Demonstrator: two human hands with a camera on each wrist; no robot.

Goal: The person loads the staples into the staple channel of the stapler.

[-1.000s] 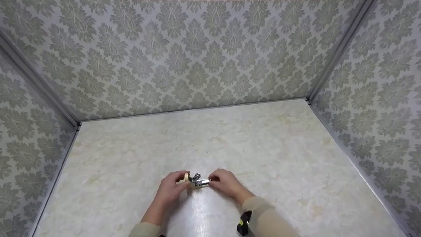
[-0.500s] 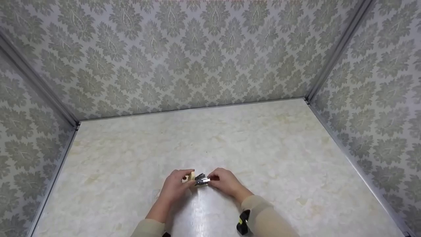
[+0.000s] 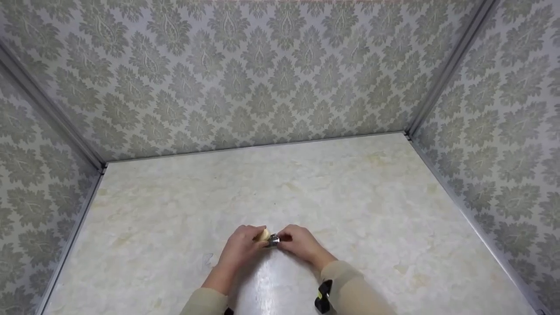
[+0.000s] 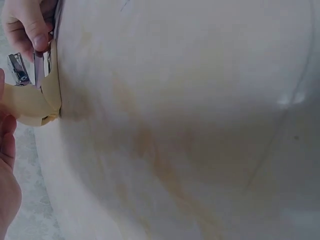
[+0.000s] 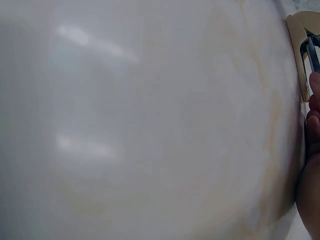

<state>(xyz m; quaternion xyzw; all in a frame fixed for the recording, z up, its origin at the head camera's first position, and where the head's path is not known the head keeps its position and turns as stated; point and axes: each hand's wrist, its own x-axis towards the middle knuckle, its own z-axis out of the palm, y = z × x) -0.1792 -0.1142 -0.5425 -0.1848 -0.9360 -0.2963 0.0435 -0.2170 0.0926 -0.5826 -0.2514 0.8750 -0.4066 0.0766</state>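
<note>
A small cream stapler [image 3: 264, 235] with shiny metal inner parts is between my hands, low in the middle of the head view. Its cream top is swung up from the base, as the left wrist view shows, baring the metal channel [image 4: 38, 70] and another metal piece [image 4: 18, 69]. My left hand [image 3: 240, 244] holds the cream top between thumb and fingers. At the other end, my right hand [image 3: 299, 243] pinches the metal channel near its tip. The right wrist view catches only the stapler's base [image 5: 298, 52] and some fingertips. Whether staples lie inside cannot be told.
The pale marbled table [image 3: 332, 188] spreads around the hands. Patterned walls [image 3: 262, 78] stand at its back and both sides. A small faint clear scrap or mark [image 3: 208, 259] lies left of my left forearm.
My left hand has moved right, towards my right hand, and the cream top has turned with it. Less of the metal part shows between the hands. My right hand stays nearly still.
</note>
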